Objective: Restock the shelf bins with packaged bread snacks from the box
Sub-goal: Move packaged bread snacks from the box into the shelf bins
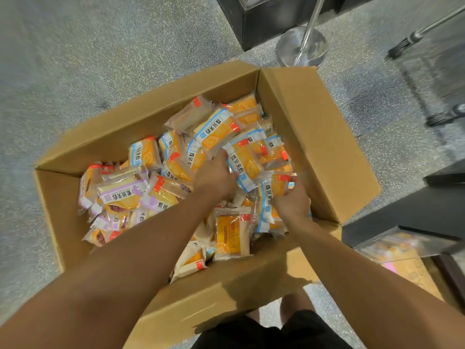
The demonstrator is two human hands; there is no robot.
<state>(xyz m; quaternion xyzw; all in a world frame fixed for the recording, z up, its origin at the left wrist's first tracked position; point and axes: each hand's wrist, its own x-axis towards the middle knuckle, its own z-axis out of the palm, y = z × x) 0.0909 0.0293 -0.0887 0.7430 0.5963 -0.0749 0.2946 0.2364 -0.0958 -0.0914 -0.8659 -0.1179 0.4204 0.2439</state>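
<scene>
Looking down, we see our left hand (pixel 215 176) and right hand (pixel 293 200) inside the open brown cardboard box (pixel 314 137) on the floor, fingers curled around blue-and-orange plastic-wrapped bread snacks (pixel 245 163) lying directly beneath them, long axes pointing away from us.

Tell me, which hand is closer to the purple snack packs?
Left. The left hand digs in just right of the purple snack packs; the right hand grips a blue-labelled pack farther right.
</scene>
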